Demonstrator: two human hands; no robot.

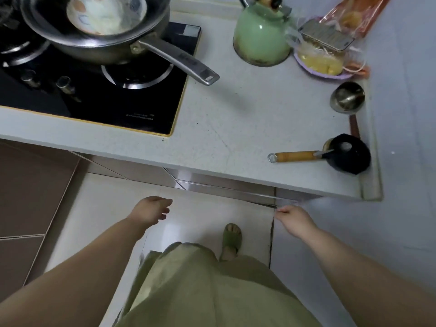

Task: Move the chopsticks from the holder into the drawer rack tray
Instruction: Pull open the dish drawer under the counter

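No chopsticks and no holder are in view. Under the white countertop (236, 128) a brown drawer front (224, 181) is closed, with a metal handle strip (236, 191) along its lower edge. My right hand (295, 217) reaches the right end of that strip, its fingertips pinched on the edge. My left hand (151, 210) hovers lower left of the drawer, fingers apart and holding nothing. The drawer's inside is hidden.
A black gas hob (106, 95) carries a pan (99, 41) with a bowl in it; the pan's handle juts right. A green kettle (262, 36), a grater (328, 36), a ladle (346, 97) and a wooden-handled tool (295, 156) sit on the counter. My slippered foot (232, 237) is on the floor.
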